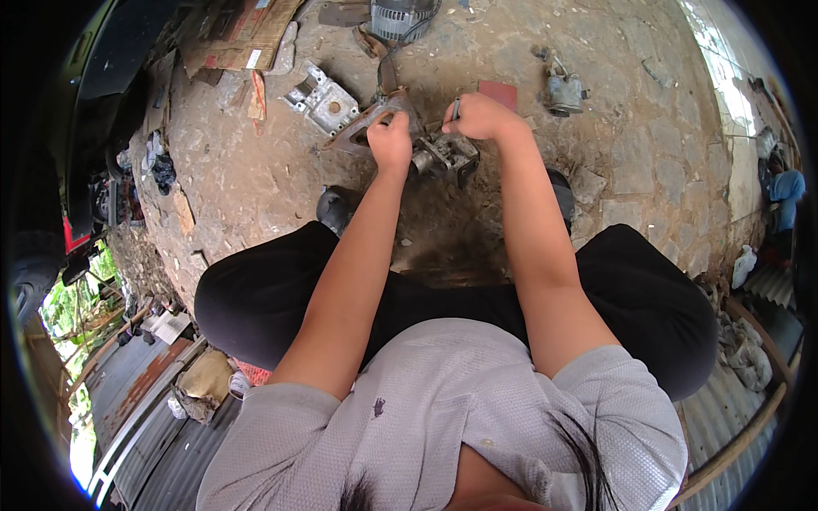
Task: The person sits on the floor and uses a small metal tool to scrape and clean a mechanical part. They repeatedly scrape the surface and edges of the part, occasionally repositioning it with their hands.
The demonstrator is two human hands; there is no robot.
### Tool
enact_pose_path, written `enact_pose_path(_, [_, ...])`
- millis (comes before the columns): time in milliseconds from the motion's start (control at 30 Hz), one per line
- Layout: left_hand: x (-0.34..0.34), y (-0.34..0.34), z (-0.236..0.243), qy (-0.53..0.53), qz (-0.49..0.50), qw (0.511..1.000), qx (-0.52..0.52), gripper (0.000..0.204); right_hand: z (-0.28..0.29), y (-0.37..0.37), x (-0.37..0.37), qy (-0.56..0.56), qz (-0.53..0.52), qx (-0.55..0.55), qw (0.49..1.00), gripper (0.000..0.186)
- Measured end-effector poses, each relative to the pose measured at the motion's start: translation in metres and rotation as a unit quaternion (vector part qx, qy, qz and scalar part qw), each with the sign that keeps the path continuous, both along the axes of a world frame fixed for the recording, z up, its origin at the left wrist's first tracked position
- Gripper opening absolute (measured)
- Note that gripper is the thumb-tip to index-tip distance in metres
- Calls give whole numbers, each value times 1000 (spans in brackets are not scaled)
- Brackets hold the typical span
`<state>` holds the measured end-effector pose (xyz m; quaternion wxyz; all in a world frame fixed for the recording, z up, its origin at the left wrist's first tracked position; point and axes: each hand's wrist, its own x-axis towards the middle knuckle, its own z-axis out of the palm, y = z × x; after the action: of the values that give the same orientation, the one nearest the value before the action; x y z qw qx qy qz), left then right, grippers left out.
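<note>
A greasy metal machine part [445, 155] with a round barrel end lies on the ground between my boots. My left hand [391, 143] is closed just left of it, over the edge of a flat brownish metal plate [351, 136] with an opening; what its fingers grip is hidden. Above the part's right side, my right hand [481, 117] is closed, with a short dark metal piece [456, 109] showing at its fingers. A silvery cast housing [328, 102] with a round hole rests beyond the plate.
At the far side stands a grey finned motor-like unit [402, 19], with a dark strap [388, 68] nearby. A red flat piece [498, 94] lies beyond my right hand. Farther right sits a small metal assembly [564, 92]. Cardboard [247, 38] covers the far left ground.
</note>
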<state>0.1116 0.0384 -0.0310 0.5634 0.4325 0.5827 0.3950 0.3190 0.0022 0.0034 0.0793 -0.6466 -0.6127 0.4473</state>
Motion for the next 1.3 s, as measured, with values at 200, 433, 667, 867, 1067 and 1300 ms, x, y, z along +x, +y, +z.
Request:
enact_pose_path(200, [-3,2,-9,10,-22,1000,16,22,0,-1,12,27,-10,-43,999,27])
enact_pose_path(433, [-6,4,-6,6,9,1000,-7,21,10,-1,13,58,-17,-87,994,24])
enact_pose_path(667, [-15,4,-13,7,-16,1000,14,21,-1,-1,9,38,20,-62,997,24])
enact_pose_path(867, [-21,3,-18,-6,-37,999,37,21,-4,-5,7,83,8,-99,992,25])
enact_pose_path(1067, [-26,2,-20,-17,-30,999,34,20,-20,-6,10,97,13,-115,989,25])
enact_pose_path(1300, [-34,4,-34,34,-56,995,69,21,-9,-5,8,66,46,-130,988,25])
